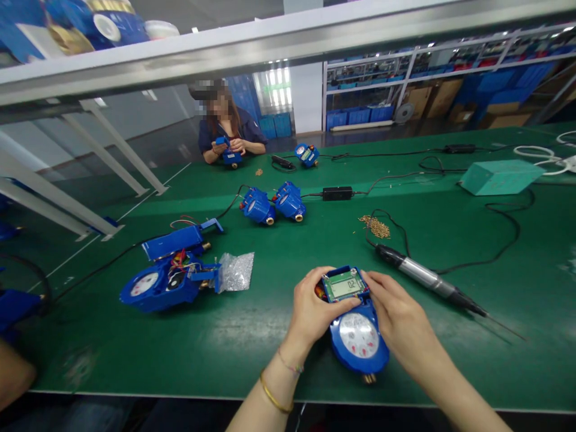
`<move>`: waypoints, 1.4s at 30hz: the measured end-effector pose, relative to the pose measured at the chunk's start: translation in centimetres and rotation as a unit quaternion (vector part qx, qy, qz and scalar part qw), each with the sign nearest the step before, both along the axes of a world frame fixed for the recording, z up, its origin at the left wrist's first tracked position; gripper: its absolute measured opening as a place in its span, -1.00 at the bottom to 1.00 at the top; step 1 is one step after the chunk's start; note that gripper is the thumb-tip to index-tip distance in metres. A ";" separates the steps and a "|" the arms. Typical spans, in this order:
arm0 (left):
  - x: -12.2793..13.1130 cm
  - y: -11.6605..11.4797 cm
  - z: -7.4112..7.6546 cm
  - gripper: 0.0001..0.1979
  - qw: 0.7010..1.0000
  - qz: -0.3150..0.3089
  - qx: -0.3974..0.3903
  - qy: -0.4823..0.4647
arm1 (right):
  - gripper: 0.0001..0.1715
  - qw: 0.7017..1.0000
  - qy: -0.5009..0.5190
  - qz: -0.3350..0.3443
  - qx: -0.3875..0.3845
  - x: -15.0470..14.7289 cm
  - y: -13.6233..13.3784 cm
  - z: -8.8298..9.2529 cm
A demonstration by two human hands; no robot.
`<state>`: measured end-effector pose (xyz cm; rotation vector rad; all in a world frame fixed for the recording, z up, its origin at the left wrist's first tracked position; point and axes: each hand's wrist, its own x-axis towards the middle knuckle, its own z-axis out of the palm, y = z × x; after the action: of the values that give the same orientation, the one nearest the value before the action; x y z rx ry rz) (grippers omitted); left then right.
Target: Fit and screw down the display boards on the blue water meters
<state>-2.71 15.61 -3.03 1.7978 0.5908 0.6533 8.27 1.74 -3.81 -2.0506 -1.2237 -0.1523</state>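
A blue water meter (360, 339) with a round white dial lies on the green table in front of me. At its far end sits a green circuit board with a lit-up grey display (345, 287) in a blue housing. My left hand (312, 306) wraps the left side of that housing, its thumb across the lower edge of the board. From the right, my right hand (396, 309) grips the housing's other side, fingers at its upper corner. Coloured wires show near my left fingers. Right of my hands lies an electric screwdriver (425, 277) with a long thin bit.
A pile of small brass screws (377, 227) lies beyond the screwdriver. At left are an opened blue meter (157, 285) and bubble wrap (237, 271). Two blue meters (273, 203), a teal box (501, 177) and cables stand farther back. A co-worker (229, 129) holds a blue part across the table.
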 end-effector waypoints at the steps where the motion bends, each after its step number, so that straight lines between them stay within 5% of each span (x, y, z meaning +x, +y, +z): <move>1: 0.0 0.0 0.0 -0.48 1.000 0.002 0.004 0.004 | -0.48 1.000 -0.020 0.003 -0.009 0.0 -0.2 0.0; 4: 0.0 0.0 0.2 -0.48 1.000 0.006 0.013 0.012 | -0.49 0.999 -0.045 0.015 -0.017 0.8 -0.9 0.7; 10: 0.0 -0.1 0.2 -0.48 1.000 0.006 0.018 0.017 | -0.74 0.995 0.033 0.038 0.091 0.9 -1.0 1.5; 15: -0.3 -0.2 0.0 -0.46 1.000 -0.008 0.023 -0.006 | -0.75 0.993 -0.073 0.039 0.086 -0.5 -0.6 1.0; 22: -2.1 1.9 0.4 -0.30 0.984 -0.177 0.027 0.001 | -0.59 0.986 -0.163 0.016 0.028 -0.1 -0.9 1.2; 32: -2.0 2.5 -0.1 -0.37 0.984 -0.177 0.020 -0.009 | -0.44 0.999 0.041 -0.005 0.002 0.5 -1.3 0.0; 37: -2.1 2.9 -0.2 -0.35 0.983 -0.182 0.019 0.004 | -0.17 0.954 0.269 0.135 -0.005 2.3 0.0 0.3; 42: -2.2 2.1 -0.5 -0.32 0.986 -0.166 0.004 -0.014 | -0.29 0.923 0.363 0.124 -0.027 3.5 0.9 1.5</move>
<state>-4.88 17.75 -3.49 1.8361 0.2586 0.4515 11.81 2.65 -2.34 -1.7170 -0.9864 0.7109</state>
